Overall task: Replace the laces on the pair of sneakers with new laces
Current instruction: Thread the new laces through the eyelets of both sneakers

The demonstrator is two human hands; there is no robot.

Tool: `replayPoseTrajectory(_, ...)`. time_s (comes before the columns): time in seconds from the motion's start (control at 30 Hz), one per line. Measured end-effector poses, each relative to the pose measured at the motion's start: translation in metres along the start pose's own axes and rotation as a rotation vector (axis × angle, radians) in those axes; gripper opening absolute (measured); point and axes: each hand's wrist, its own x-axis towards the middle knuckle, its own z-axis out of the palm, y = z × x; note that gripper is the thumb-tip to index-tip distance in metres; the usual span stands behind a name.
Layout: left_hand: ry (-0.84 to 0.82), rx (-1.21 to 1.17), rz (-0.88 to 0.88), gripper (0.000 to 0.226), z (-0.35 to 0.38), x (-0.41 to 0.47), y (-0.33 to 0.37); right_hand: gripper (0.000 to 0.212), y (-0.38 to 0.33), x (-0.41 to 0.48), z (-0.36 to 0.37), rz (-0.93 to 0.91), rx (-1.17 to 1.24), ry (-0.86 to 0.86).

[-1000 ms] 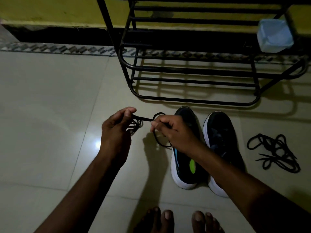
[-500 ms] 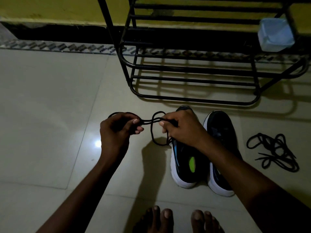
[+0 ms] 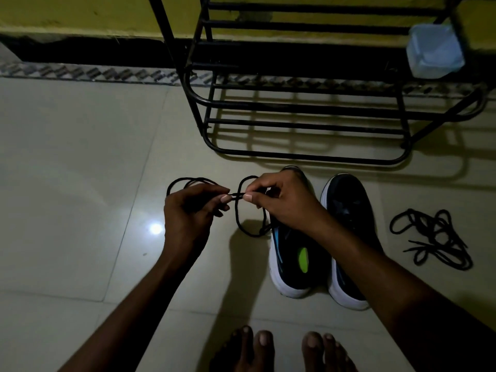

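Both hands hold one black lace (image 3: 237,216) above the floor, left of the shoes. My left hand (image 3: 189,213) pinches it with loops arching over the knuckles. My right hand (image 3: 281,200) pinches the same lace a finger's width away, and a loop hangs below it. Two black sneakers with white soles stand side by side, toes pointing away: the left sneaker (image 3: 294,261), with a green patch inside, is partly hidden by my right hand, and the right sneaker (image 3: 349,210) is crossed by my right forearm. A second black lace (image 3: 432,237) lies tangled on the floor to the right.
A black metal shoe rack (image 3: 308,108) stands just beyond the sneakers against a yellow wall. A pale blue plastic container (image 3: 434,51) sits on the rack at top right. The floor is glossy light tile (image 3: 67,170). My bare toes (image 3: 284,350) show at the bottom edge.
My hands have come closer together and risen slightly. The bunched lace in my left hand has spread into wider loops over its knuckles. The sneakers and the loose lace have not moved.
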Motion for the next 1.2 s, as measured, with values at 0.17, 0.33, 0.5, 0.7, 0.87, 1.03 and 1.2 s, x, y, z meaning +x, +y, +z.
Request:
replayPoseTrajectory(0.17,0.0,0.009,-0.016,0.008,0.0004,-0.0004,-0.0007,0.004,-0.0002,-0.001,-0.0001,-0.006,-0.011,-0.009)
replayPoseTrajectory(0.33,-0.01,-0.001,-0.027,0.005,-0.0006,-0.0012,-0.0013,0.004,-0.0003,-0.0006,-0.0001,-0.012,-0.021,-0.014)
replayPoseTrajectory(0.5,-0.034,0.055,0.006,0.007,-0.0019,-0.0036,-0.0019,0.019,-0.0039,-0.0023,0.0002,0.104,0.074,-0.097)
replayPoseTrajectory(0.7,-0.037,0.172,0.03,0.008,-0.0002,-0.0035,0.0017,0.011,-0.0066,-0.0023,0.0009,0.114,0.119,-0.102)
replayPoseTrajectory(0.87,-0.042,0.233,0.035,0.009,0.0006,-0.0025,-0.0021,0.01,-0.0036,-0.0039,0.0001,0.047,0.081,-0.077)
replayPoseTrajectory(1.03,-0.054,0.185,0.011,0.009,0.0022,-0.0028,0.0023,0.009,-0.0005,-0.005,-0.0008,0.07,0.065,-0.076)
replayPoseTrajectory(1.2,-0.037,0.212,-0.019,0.014,0.0053,-0.0045,0.0041,0.007,0.0014,-0.0043,0.0015,0.064,0.004,-0.045)
